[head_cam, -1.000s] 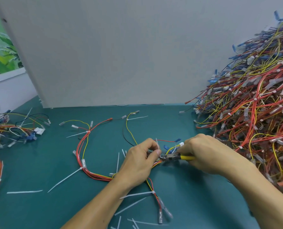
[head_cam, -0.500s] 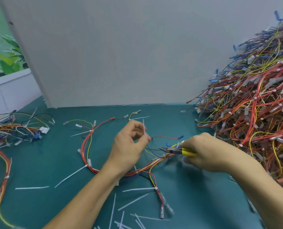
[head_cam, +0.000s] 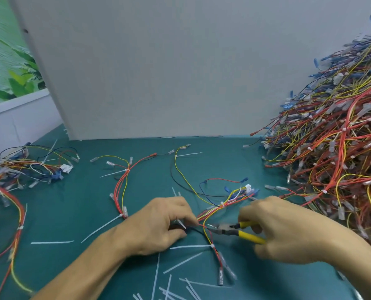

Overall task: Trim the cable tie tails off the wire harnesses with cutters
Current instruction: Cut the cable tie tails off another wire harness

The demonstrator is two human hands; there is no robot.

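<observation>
A wire harness [head_cam: 218,210] of red, yellow, black and blue wires lies spread over the green mat [head_cam: 93,202] in front of me. My left hand [head_cam: 160,224] pinches the bundle at a white cable tie whose tail sticks up between the fingers. My right hand [head_cam: 282,228] grips yellow-handled cutters [head_cam: 234,231], jaws pointing left, their tips just right of the pinched spot. Another tie with a long white tail [head_cam: 191,246] sits lower on the same harness.
A big heap of harnesses [head_cam: 336,148] fills the right side. More harnesses [head_cam: 17,169] lie at the left edge. Cut white tie tails [head_cam: 173,286] litter the near mat. A grey board [head_cam: 147,72] stands at the back.
My left hand came down from its raised position and now pinches the harness on the mat. The cutters dropped lower and nearer to me, beside the left fingers.
</observation>
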